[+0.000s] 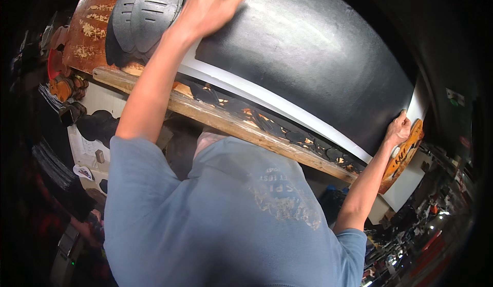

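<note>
Head view shows left hand [209,5] splayed near slotted pieces [152,16] (grey), right hand [398,130] clamping black sheet [303,56].

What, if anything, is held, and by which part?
The right hand seems to grip the black sheet at its right edge. The left hand runs partly out of view: cannot tell.

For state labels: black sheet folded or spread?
Spread: the black sheet lies broad and smooth, no fold visible, with the right hand at its right end.
</note>
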{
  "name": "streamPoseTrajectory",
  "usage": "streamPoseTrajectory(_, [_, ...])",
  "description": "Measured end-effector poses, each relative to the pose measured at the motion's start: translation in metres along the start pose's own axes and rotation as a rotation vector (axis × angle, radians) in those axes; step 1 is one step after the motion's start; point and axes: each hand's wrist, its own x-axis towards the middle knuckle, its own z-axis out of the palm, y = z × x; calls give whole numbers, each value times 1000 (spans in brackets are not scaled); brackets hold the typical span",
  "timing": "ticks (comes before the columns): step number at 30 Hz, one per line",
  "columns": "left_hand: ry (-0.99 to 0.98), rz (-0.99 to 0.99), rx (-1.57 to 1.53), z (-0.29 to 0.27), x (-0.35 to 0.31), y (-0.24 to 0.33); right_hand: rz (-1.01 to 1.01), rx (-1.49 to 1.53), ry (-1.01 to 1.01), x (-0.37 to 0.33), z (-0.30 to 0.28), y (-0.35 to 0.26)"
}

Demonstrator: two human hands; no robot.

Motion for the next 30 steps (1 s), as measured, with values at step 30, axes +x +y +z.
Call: streamPoseTrajectory(30, [227, 40, 203, 41, -78, 30, -16, -199, 75, 2, 3, -10])
